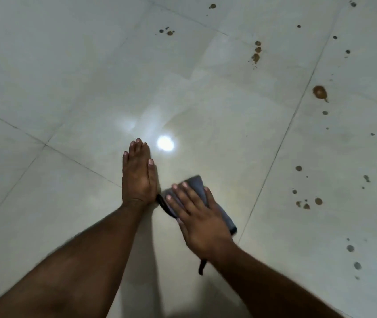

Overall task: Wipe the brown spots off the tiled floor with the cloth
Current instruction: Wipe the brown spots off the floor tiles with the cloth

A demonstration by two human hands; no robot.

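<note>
- Glossy pale tiled floor (68,65): large square tiles with thin dark grout lines; we note a bright round light reflection (165,143) just beyond the left hand.
- Brown spots (320,92): scattered up the right side of the floor and across the far tiles, the largest blob at right of centre, all well apart from the cloth.
- Left hand (138,175): flat on the tile, fingers straight and together, holding nothing.
- Right hand (200,216): fingers spread, pressing flat on the cloth.
- Folded grey cloth (196,183): on the floor just beside the left hand, mostly hidden under the right hand; edges blurred.
- Thin dark strap (202,267): emerges under the right wrist; we cannot tell what it belongs to.
</note>
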